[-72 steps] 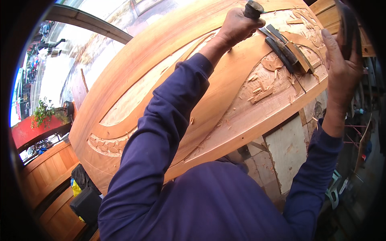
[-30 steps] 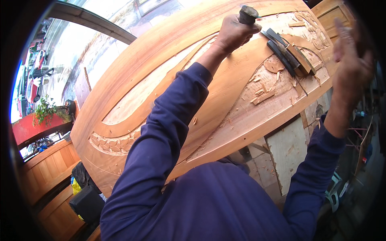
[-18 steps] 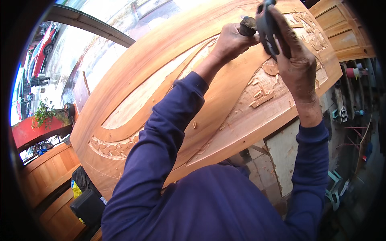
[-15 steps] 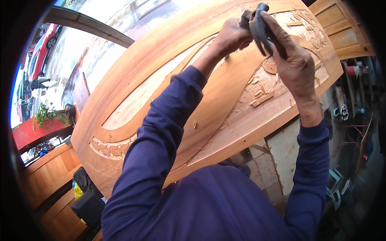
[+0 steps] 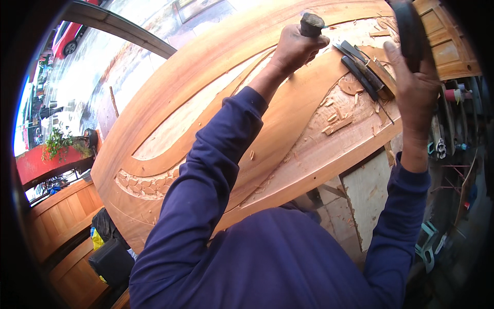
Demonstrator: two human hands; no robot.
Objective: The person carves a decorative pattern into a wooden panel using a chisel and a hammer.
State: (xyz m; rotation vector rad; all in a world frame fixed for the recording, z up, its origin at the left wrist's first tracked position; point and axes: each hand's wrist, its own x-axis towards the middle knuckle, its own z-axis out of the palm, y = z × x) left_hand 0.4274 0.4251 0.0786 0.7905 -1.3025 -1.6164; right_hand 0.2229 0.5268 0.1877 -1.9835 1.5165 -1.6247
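My left hand (image 5: 296, 51) is closed around an upright chisel (image 5: 312, 24); its battered handle end sticks out above the fist and its blade is hidden below. Raised at the far right, my right hand (image 5: 418, 85) grips a dark claw hammer (image 5: 410, 36), slightly blurred and apart from the chisel. Beneath both hands lies a carved wooden door panel (image 5: 278, 123), with recessed curves and a leaf-like pattern at its left end. Several carving tools (image 5: 366, 72) with dark and wooden parts rest together on the panel, between my two hands.
Loose wood chips (image 5: 334, 121) are scattered over the panel's right part. Another panelled door (image 5: 447, 41) stands at the far right. A black case (image 5: 111, 262) sits at the lower left near stacked wooden panels (image 5: 64, 208). A red planter (image 5: 51, 162) with a plant stands further left.
My right hand has swung the hammer right and away from the chisel, uncovering the carving tools on the panel. My left hand stays nearly in place with the chisel.
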